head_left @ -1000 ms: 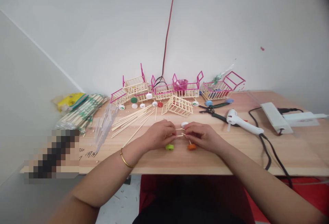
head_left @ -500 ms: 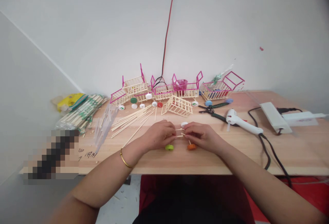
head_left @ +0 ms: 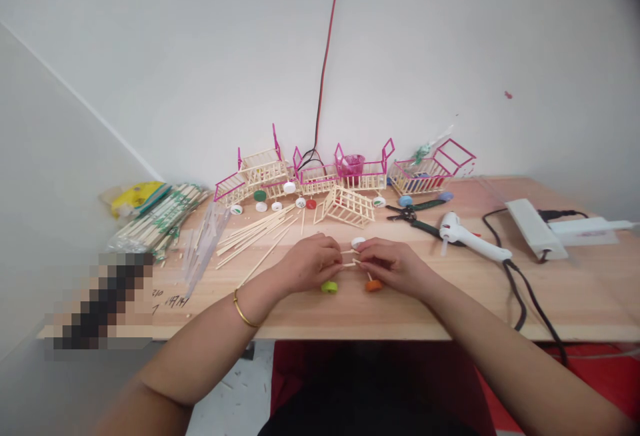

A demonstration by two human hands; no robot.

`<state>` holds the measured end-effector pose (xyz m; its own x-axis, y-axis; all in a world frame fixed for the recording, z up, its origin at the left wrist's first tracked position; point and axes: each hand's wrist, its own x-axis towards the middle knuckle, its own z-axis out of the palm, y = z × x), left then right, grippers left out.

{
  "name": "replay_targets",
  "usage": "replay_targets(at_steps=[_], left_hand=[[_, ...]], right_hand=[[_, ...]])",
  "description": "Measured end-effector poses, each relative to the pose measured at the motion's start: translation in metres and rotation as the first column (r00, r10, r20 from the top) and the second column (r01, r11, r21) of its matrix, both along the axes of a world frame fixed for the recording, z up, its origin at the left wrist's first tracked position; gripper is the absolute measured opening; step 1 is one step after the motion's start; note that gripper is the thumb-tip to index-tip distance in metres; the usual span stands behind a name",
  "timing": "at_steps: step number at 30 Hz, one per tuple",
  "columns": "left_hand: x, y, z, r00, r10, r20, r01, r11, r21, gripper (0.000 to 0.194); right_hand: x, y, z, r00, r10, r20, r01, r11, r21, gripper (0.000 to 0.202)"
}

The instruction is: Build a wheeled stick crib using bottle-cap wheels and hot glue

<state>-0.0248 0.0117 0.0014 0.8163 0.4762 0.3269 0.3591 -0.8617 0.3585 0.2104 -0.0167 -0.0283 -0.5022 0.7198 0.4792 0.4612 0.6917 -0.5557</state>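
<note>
Pale wooden sticks (head_left: 349, 265) were pinched between thumb and fingers by the left hand (head_left: 315, 263) and the right hand (head_left: 393, 264), over the near middle of the table (head_left: 310, 319). On their near side, a lime-green cap (head_left: 329, 287) was seen leftward and an orange cap (head_left: 373, 286) rightward; a white cap (head_left: 358, 243) was partly hidden beyond. Farther right, a glue gun (head_left: 480, 241) was seen beside pliers (head_left: 425, 225).

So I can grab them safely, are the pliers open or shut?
Open: the pliers lie with their handles spread well apart.
</note>
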Motion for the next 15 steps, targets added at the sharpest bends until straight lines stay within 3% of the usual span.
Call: replay_targets(at_steps=[15], left_hand=[[-0.0001, 0.0002, 0.0009, 1.0, 0.009, -0.022, -0.009, 1.0, 0.008, 0.017]], right_hand=[[0.0007, 0.0004, -0.0005, 1.0, 0.028, -0.002, -0.028, 0.999, 0.017, 0.012]])
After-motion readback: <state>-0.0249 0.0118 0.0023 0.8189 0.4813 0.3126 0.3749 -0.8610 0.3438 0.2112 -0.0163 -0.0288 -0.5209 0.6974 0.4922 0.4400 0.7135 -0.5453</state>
